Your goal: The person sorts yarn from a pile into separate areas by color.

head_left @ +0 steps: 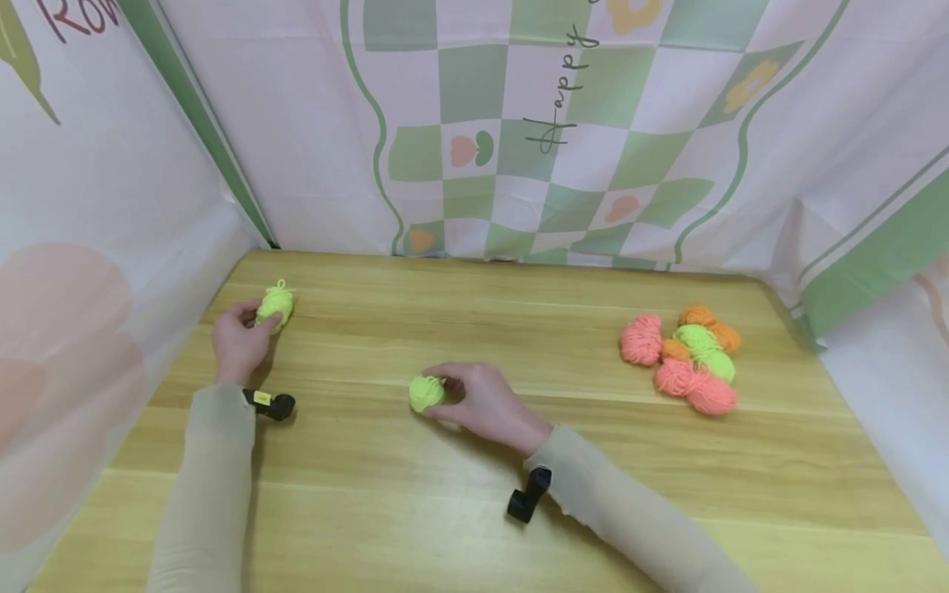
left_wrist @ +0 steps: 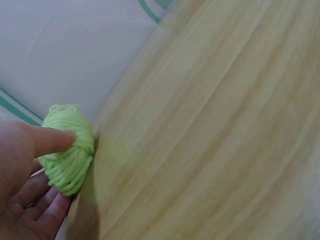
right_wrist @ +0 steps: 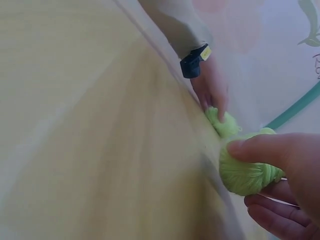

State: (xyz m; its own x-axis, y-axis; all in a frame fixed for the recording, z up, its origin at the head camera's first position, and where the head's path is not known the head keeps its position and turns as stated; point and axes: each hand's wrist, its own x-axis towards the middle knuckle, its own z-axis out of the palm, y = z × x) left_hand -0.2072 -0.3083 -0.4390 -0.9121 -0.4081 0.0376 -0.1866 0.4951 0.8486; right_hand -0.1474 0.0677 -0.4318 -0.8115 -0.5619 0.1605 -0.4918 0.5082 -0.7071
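At the far left of the table, my left hand pinches a yellow-green yarn ball between thumb and fingers. Loose loops stick up from its top. The left wrist view shows this yarn ball up close, the thumb pressed on its wound strands. Near the middle of the table, my right hand grips a second yellow-green yarn ball by thumb and fingertips. In the right wrist view that second yarn ball is in front, with the left hand and its yarn beyond.
On the right of the wooden table lies a cluster: pink yarn balls, orange yarn and a yellow-green yarn skein, touching or close together. A printed cloth hangs along the back and sides.
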